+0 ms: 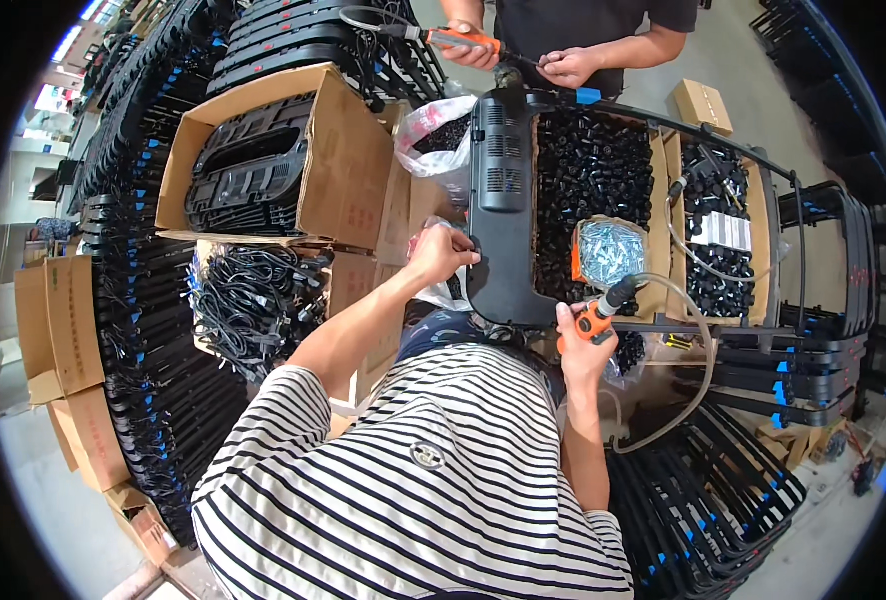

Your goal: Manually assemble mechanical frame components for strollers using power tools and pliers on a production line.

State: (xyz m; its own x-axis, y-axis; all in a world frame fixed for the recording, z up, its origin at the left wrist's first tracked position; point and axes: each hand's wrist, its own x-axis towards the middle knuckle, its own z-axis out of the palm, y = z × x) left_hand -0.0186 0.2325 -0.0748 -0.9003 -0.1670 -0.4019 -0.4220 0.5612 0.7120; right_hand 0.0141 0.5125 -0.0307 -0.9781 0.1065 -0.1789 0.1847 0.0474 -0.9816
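Note:
A black plastic cover (503,250) with vent slots lies in front of me, fixed along a black tubular frame (798,250). My left hand (443,257) is at the cover's left edge, thumb and fingers pinched on it. In my right hand (585,350) is an orange and black power screwdriver (594,318), gripped near the cover's lower right corner. A clear hose (708,350) loops from the tool. Just beyond the tool, an orange box holds silver screws (611,252). Whether a screw sits at the tool's tip, I cannot tell.
Cardboard trays hold black plastic caps (593,165) and other small black parts (720,295). Across from me, a person's hand (468,45) grips another orange screwdriver (453,40). At left are a carton of black covers (248,165), bundled cables (258,295) and stacked frames (148,400).

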